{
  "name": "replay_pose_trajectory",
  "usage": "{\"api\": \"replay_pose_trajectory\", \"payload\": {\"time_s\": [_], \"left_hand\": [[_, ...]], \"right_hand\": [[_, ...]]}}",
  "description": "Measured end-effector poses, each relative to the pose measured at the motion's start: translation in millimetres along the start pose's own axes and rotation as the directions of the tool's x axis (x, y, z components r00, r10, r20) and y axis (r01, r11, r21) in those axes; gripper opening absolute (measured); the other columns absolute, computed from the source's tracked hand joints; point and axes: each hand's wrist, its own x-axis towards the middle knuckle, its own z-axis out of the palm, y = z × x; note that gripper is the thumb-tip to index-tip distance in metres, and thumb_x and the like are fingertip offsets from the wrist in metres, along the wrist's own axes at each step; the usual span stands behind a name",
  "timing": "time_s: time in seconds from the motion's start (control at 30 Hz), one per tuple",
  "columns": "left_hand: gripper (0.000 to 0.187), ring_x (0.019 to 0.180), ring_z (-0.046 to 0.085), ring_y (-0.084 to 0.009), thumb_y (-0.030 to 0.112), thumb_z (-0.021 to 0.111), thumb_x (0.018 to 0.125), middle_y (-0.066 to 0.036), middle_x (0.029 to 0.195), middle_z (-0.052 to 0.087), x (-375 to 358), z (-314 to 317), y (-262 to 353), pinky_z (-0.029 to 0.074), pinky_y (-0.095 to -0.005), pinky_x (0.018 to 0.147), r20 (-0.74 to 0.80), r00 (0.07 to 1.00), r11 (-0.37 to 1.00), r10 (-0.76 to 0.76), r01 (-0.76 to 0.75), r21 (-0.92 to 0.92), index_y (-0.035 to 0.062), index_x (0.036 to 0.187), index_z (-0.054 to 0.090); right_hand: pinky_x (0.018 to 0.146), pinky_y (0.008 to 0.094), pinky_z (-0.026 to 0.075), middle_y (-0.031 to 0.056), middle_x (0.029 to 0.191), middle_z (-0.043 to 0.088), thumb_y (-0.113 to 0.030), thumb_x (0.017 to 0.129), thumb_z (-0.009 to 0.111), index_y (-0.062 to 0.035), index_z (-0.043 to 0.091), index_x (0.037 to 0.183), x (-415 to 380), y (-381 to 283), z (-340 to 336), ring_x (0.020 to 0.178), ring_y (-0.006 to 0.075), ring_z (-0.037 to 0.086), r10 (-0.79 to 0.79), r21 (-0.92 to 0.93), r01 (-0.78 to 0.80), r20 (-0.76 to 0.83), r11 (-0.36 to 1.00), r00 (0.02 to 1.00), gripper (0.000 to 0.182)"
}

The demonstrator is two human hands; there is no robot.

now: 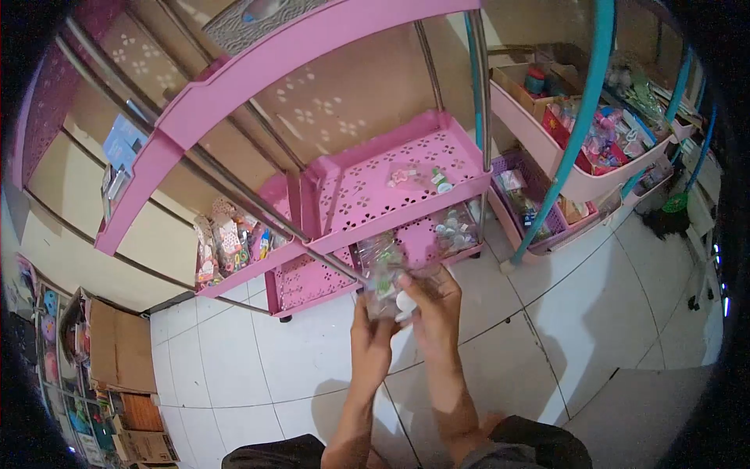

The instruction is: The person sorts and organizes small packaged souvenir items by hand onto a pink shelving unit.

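Observation:
Both hands meet at the centre, just in front of a pink shelf rack [328, 238]. My left hand [370, 336] is closed on the left side of a clear plastic packet [381, 291] with green and white bits in it. On the packet's right side my right hand [432, 305] is closed too, its thumb on the plastic. White round pieces [405, 305] show between the hands. On the rack's middle tier lie a small pink packet [403, 177] and a green-and-white item [441, 181]. Clear packets [455, 229] sit on the tier below.
Packaged goods [230, 238] stand on the rack's left part. At the right is a pink trolley [547, 129] with teal poles, holding boxes and a purple basket [531, 191]. Cardboard boxes [121, 348] stand at the lower left. White floor tiles [234, 367] lie below.

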Motion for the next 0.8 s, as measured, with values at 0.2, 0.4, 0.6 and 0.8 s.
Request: {"api": "replay_pose_trajectory", "payload": {"time_s": [0.2,0.4,0.6,0.8], "left_hand": [[0.02,0.062,0.052,-0.0176,0.004,0.05,0.071,-0.012,0.076,0.054,74,0,61,0.041,-0.0263,0.054,0.242,0.943,0.509,0.227,-0.326,0.797,-0.0018,0.09,0.045],[0.035,0.069,0.056,-0.0296,0.031,0.06,0.063,-0.016,0.077,0.057,227,22,2,0.043,-0.035,0.062,0.21,0.952,0.027,0.224,-0.222,0.975,-0.0001,0.078,0.057],[0.033,0.062,0.057,-0.0252,0.029,0.065,0.056,-0.016,0.067,0.058,239,17,-16,0.044,-0.033,0.058,0.146,0.989,0.242,0.006,-0.143,0.96,-0.0007,0.07,0.059],[0.016,0.056,0.053,-0.0122,0.007,0.059,0.066,-0.01,0.063,0.056,165,27,33,0.042,-0.0235,0.05,0.146,0.943,0.564,0.301,-0.299,0.77,-0.0032,0.076,0.052]], "right_hand": [[0.072,0.0245,0.041,0.0082,0.093,0.05,-0.005,0.067,0.062,-0.0015,0.046,0.092,19,-25,-14,0.083,0.014,0.05,-0.255,-0.038,0.255,-0.28,0.966,0.925,0.03],[0.081,0.0299,0.038,0.0113,0.107,0.039,-0.01,0.068,0.062,0.0002,0.034,0.108,36,-42,-32,0.098,0.0202,0.041,-0.515,-0.19,0.48,-0.382,0.856,0.767,0.05],[0.082,0.03,0.037,0.0116,0.109,0.037,-0.012,0.067,0.064,0.0029,0.035,0.107,42,-43,-38,0.099,0.02,0.04,-0.516,-0.249,0.458,-0.27,0.853,0.813,0.052],[0.069,0.0252,0.043,0.0105,0.1,0.043,-0.011,0.062,0.068,0.0004,0.046,0.097,32,-48,-61,0.083,0.0155,0.048,-0.313,-0.249,0.264,-0.183,0.932,0.932,0.042]]}}
